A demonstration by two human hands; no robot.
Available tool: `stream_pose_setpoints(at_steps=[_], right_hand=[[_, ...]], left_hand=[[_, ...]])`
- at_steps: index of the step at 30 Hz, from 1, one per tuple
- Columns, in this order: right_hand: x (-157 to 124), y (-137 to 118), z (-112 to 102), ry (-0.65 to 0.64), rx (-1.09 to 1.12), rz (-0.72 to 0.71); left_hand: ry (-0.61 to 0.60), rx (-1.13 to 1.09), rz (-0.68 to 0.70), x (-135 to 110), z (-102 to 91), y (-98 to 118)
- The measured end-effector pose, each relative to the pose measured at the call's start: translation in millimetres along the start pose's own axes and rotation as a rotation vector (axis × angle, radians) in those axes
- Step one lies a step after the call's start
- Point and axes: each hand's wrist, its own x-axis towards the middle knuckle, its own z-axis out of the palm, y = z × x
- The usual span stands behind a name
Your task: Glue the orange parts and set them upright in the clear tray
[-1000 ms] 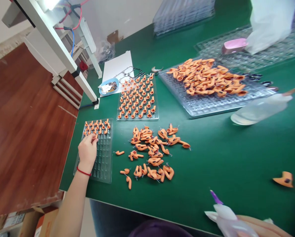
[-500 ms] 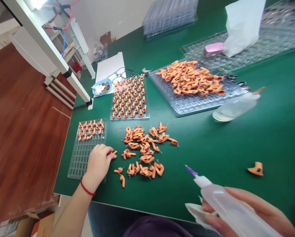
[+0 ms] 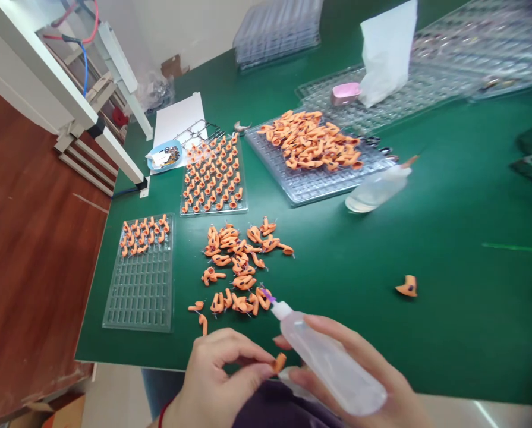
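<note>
My left hand (image 3: 221, 374) pinches a small orange plastic piece (image 3: 280, 362) between thumb and forefinger near the table's front edge. My right hand (image 3: 372, 380) is wrapped round a clear squeeze bottle (image 3: 328, 359) with a purple tip, which points up and left toward a loose pile of orange pieces (image 3: 239, 264). The pinched piece sits just left of the bottle's body. A clear compartment tray (image 3: 143, 279) at the left holds orange pieces in its top rows only.
Behind the pile lies a full small tray (image 3: 214, 175), and a larger clear tray (image 3: 314, 178) carries a heap of orange pieces. A second bottle (image 3: 375, 187) lies on its side. One orange piece (image 3: 407, 287) lies alone at the right. Stacked trays stand at the back.
My left hand left the tray, picked an orange piece off the table and drew back to the front edge. My right hand came up into view with the bottle. The view shifted right.
</note>
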Motion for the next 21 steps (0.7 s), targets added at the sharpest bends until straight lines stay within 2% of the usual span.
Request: stream_pose_setpoints(at_steps=[3, 5, 8, 11, 15, 21], right_hand=[[1.5, 3.4, -3.0, -0.059, 0.0, -0.02], [2.0, 10.8, -9.3, -0.108, -0.024, -0.092], [4.5, 20.1, -17.8, -0.189, -0.069, -0.209], [8.3, 19.3, -20.8, -0.227, -0.105, -0.231], [8.1, 11.9, -17.4, -0.208, -0.123, -0.233], [-1.0, 10.1, -8.5, -0.081, -0.03, -0.079]], left_hand=[[-0.054, -0.152, -0.102, 0.1, 3.6, -2.0], [-0.053, -0.17, -0.078, 0.3, 5.2, -3.2], [0.033, -0.028, 0.087, -1.2, 9.4, -3.4], [0.104, 0.163, 0.285, -3.7, 14.5, -3.3], [0.128, 0.304, 0.413, -5.9, 17.6, -3.7], [0.131, 0.284, 0.404, -7.0, 16.5, -4.9]])
